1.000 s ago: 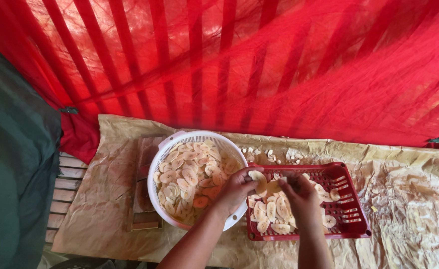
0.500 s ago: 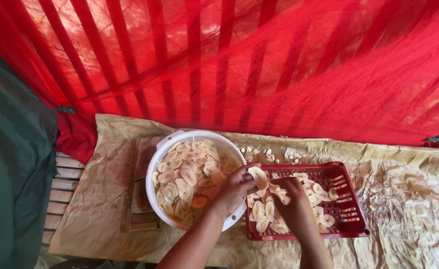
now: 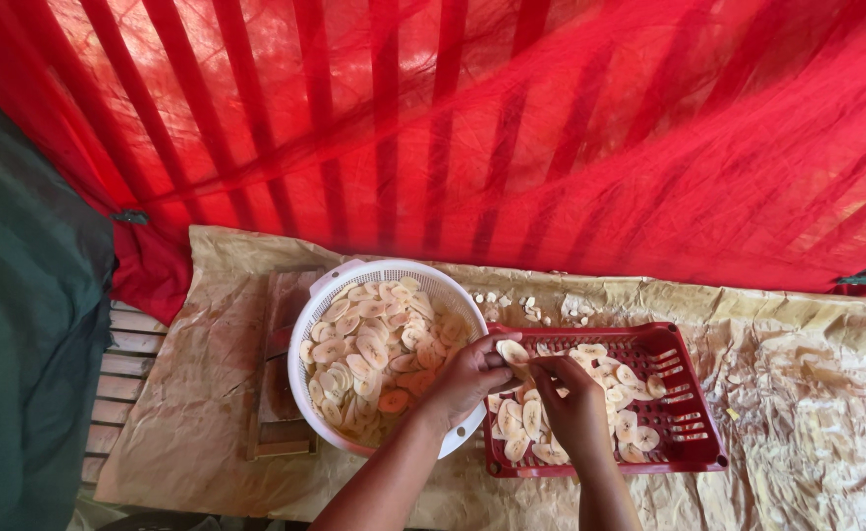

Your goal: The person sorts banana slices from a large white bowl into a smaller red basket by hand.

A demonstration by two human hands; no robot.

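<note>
Overhead, a red net cloth [image 3: 551, 128] hangs behind and above the red tray [image 3: 693, 447], striped with darker bands, and a dark green sheet [image 3: 20, 324] fills the space far off to the tray's left. Crumpled brown paper [image 3: 807, 393] lies under the tray and spreads out to both sides of it. Touching the tray's left edge stands a round white basket [image 3: 335, 285], heaped with pale banana slices [image 3: 369, 344], a few of them reddish. The tray itself is a shallow slotted plastic one with more slices [image 3: 615, 379] spread over its floor, and small scraps [image 3: 531, 305] are scattered on the paper just behind it. The left hand [image 3: 467, 379] comes in over the basket's right rim, at the tray's left end, its fingers curled closed around a few slices, with one slice [image 3: 512, 351] pinched at the fingertips and standing above the tray's left corner. The right hand [image 3: 571, 398] is over the tray's left half, fingers bent together and touching the left hand's slices; whether it grips one itself cannot be told.
</note>
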